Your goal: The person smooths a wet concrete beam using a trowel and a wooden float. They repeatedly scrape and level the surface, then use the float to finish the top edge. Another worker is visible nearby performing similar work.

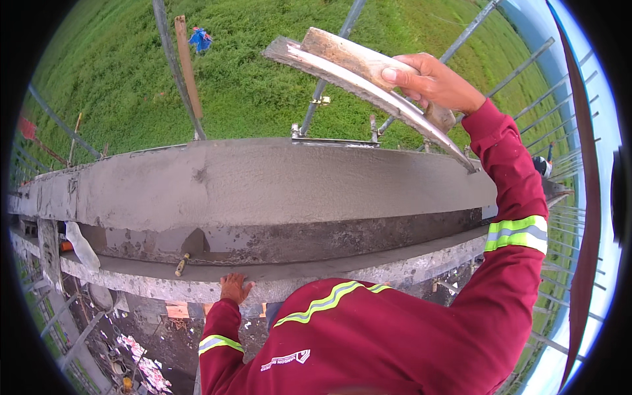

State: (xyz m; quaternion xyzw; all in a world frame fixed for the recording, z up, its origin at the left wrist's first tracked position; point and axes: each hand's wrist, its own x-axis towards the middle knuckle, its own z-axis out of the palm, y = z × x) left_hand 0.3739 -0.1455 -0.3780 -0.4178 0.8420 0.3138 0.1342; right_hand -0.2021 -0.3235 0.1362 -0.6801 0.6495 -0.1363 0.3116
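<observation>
My right hand [436, 82] is raised at the upper right, its fingers wrapped round the wooden handle of a long plastering float [368, 89]. The float's long face is coated with grey mortar, and its lower end is close to the wall; I cannot tell if it touches. Below it runs a band of wet grey plaster [263, 184]. My left hand [235, 288] lies palm down with fingers apart on the edge of the concrete ledge [421, 270]. To its left, a pointing trowel [184, 262] lies in the channel, handle toward me.
Steel scaffold tubes [172, 62] stand beyond the wall, with grass far below. A whitish object [81, 247] sits on the ledge at the left. On the near side there is a drop to ground strewn with debris [145, 362].
</observation>
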